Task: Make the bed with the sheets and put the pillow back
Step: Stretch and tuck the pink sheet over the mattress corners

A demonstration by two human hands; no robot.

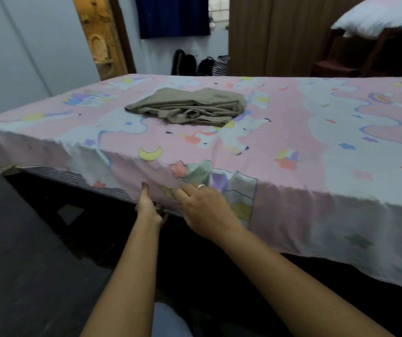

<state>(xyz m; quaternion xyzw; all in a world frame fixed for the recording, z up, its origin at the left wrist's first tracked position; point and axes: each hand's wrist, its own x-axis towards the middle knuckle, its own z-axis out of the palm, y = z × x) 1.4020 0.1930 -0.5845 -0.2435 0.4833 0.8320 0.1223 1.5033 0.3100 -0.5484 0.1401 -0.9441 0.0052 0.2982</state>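
Note:
A pink sheet (280, 132) printed with moons, stars and clouds covers the bed and hangs over its near side. My left hand (147, 206) grips the hanging hem at the mattress's lower edge, thumb up against the cloth. My right hand (205, 205) lies flat with straight fingers on the sheet's side drape just to the right. A folded olive-brown cloth (190, 107) lies on top of the bed near the middle. A white pillow (380, 17) rests on a dark wooden chair (355, 57) at the far right.
The striped mattress side (73, 177) shows under the sheet at the left. Dark floor (24, 251) lies left of me. Behind the bed are a wooden door (100, 37), a hanging dark blue cloth (173, 15), bags (195, 64) on the floor and a brown curtain (273, 35).

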